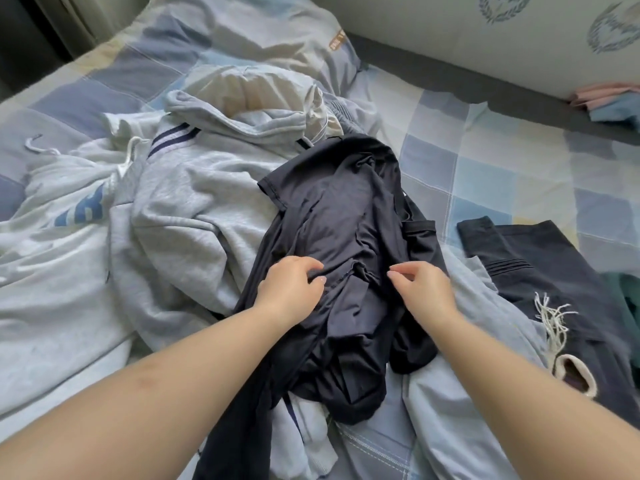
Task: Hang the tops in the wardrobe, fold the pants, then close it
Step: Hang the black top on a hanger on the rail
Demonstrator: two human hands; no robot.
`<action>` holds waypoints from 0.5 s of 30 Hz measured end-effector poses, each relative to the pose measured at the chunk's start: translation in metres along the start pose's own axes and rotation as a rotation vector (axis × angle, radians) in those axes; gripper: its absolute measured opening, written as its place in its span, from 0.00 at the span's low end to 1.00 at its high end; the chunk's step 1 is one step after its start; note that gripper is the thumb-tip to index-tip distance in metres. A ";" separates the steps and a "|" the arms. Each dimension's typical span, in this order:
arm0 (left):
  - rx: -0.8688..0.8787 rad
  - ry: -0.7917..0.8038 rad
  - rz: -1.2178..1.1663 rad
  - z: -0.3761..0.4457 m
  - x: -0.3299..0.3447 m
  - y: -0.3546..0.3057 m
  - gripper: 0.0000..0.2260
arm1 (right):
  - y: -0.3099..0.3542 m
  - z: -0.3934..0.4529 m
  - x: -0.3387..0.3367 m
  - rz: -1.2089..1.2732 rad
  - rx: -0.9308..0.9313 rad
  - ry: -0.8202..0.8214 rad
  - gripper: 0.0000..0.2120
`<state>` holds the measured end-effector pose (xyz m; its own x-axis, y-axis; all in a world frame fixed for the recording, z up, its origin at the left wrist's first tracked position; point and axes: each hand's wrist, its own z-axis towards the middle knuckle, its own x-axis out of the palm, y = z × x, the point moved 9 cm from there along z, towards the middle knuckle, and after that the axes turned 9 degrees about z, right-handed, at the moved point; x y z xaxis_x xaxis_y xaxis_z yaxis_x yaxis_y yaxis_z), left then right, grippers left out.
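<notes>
Both bare forearms reaching over a crumpled dark navy garment (341, 237) on the checked bedsheet (485, 161).
Left hand (291, 284) pinching its fabric — right hand (420, 285) touching, fingers curled, grip unclear — atop a grey hoodie (194, 209).

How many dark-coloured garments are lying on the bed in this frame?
2. A crumpled dark garment sits mid-pile under both hands; the left hand pinches it. Dark pants with a white drawstring lie at the right. More may be buried in the pile.
</notes>
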<state>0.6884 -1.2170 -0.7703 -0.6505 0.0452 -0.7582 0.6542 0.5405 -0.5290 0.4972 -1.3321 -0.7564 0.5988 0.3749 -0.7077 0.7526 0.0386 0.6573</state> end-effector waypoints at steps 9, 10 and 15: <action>-0.159 0.249 -0.567 -0.024 -0.003 -0.061 0.30 | 0.077 -0.111 0.033 0.719 0.091 0.351 0.13; -0.174 0.238 -0.556 -0.028 -0.007 -0.061 0.31 | 0.082 -0.120 0.032 0.730 0.099 0.393 0.13; -0.126 0.250 -0.666 -0.087 -0.040 -0.076 0.16 | 0.069 -0.155 0.003 1.026 0.357 0.319 0.11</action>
<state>0.6308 -1.1864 -0.6669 -0.9743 -0.1455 -0.1722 0.0480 0.6125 -0.7890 0.5081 -1.1853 -0.6731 0.9196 0.2984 0.2554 0.0115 -0.6705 0.7418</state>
